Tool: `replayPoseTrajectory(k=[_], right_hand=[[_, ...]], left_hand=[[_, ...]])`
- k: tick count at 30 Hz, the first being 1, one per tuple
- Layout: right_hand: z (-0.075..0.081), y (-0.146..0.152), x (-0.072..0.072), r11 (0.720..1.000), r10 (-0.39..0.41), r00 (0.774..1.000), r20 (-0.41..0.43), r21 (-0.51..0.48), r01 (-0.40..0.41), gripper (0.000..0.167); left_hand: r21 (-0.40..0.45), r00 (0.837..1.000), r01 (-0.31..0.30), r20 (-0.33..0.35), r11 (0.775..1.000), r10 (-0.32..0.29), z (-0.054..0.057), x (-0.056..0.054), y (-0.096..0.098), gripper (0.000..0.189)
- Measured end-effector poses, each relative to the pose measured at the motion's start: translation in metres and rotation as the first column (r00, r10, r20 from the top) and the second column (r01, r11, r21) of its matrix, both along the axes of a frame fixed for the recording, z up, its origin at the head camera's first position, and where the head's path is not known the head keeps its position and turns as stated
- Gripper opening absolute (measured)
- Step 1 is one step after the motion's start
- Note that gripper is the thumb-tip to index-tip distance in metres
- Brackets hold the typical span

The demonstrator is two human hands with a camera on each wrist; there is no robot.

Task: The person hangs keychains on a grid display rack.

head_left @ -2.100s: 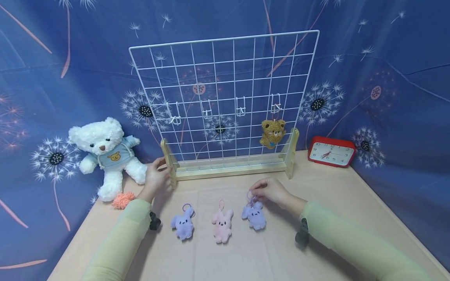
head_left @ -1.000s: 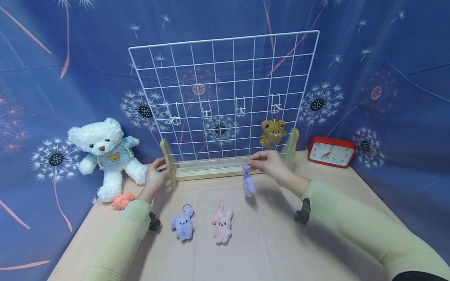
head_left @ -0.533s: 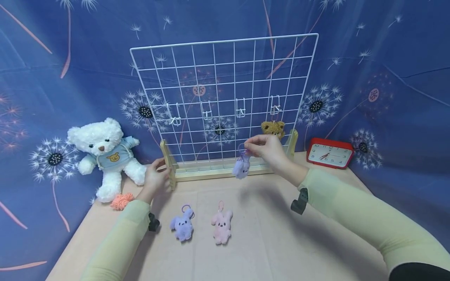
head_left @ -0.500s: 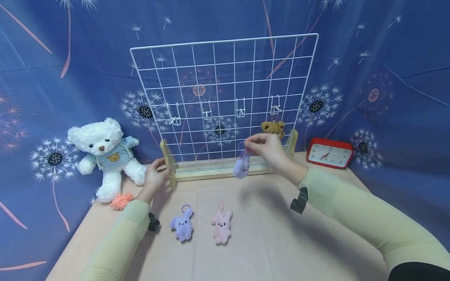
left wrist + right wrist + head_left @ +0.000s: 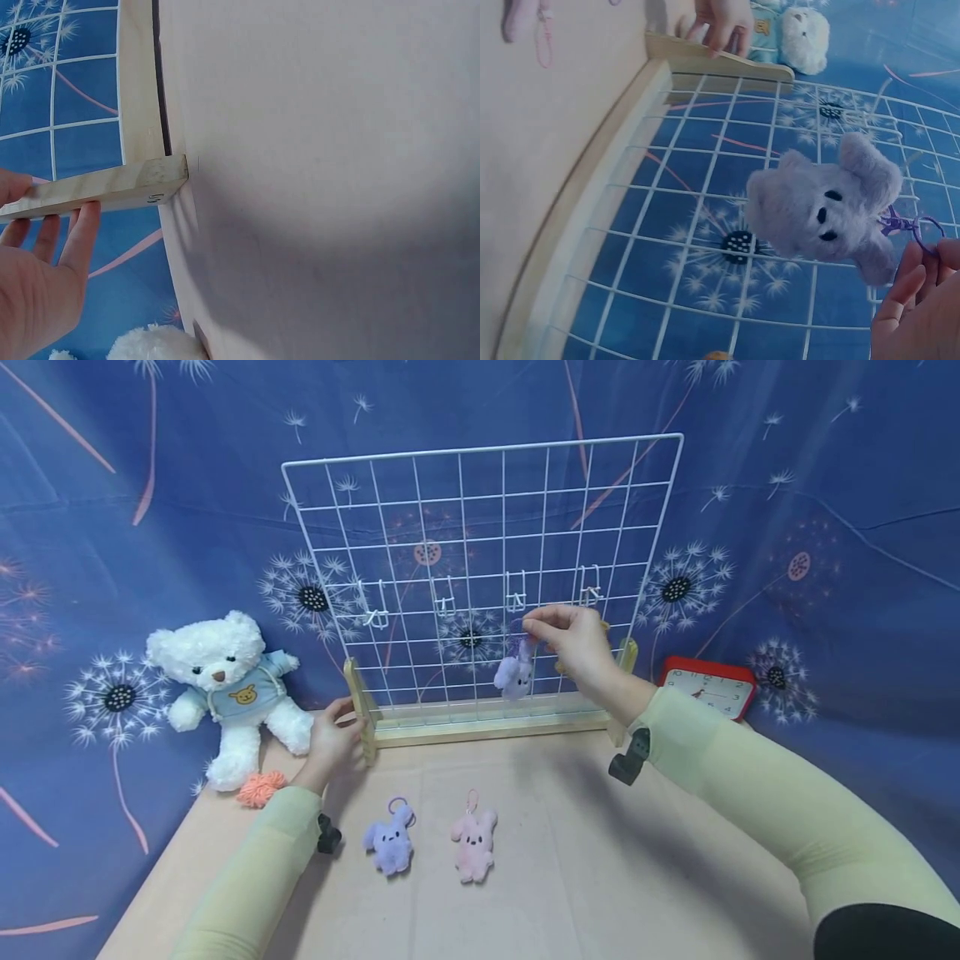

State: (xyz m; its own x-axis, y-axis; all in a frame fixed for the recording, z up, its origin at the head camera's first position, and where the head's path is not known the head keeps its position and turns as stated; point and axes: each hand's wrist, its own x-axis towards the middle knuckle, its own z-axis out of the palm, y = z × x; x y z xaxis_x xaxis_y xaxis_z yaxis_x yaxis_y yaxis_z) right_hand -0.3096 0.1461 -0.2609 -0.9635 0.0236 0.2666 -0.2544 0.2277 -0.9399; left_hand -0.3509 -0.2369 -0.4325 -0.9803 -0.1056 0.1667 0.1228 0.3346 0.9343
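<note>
My right hand (image 5: 581, 647) pinches the purple ring (image 5: 930, 234) of a purple plush bunny keychain (image 5: 515, 677). The bunny hangs in front of the white wire grid (image 5: 480, 535), just under the third hook from the left (image 5: 515, 602). In the right wrist view its face is toward the camera. My left hand (image 5: 333, 743) holds the left wooden foot (image 5: 112, 184) of the grid stand, thumb on one side and fingers on the other. On the table lie another purple bunny keychain (image 5: 391, 843) and a pink one (image 5: 474, 847).
More hooks hang left, at the first (image 5: 375, 617) and second (image 5: 445, 605) places. A brown bear keychain (image 5: 560, 667) on the rightmost hook is mostly behind my right hand. A white teddy bear (image 5: 225, 668), orange yarn pompom (image 5: 261, 788) and red clock (image 5: 667, 670) stand around the rack.
My right hand has lifted the purple bunny off the table by its ring, up and slightly left toward the hooks, coming in front of the brown bear. My left hand has stayed on the stand.
</note>
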Motion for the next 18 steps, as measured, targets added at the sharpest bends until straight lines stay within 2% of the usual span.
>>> replayPoseTrajectory(k=[7, 18], right_hand=[[0.009, -0.006, -0.007, 0.998, -0.052, 0.998, -0.045, -0.046, 0.05, 0.02], [0.005, -0.007, -0.018, 0.99, -0.112, 0.992, -0.051, -0.086, 0.107, 0.018]], left_hand=[[-0.002, 1.0, 0.002, -0.001, 1.0, -0.002, -0.001, -0.001, -0.001, 0.05], [0.002, 1.0, 0.003, -0.01, 1.0, -0.003, -0.002, -0.001, 0.0, 0.049]])
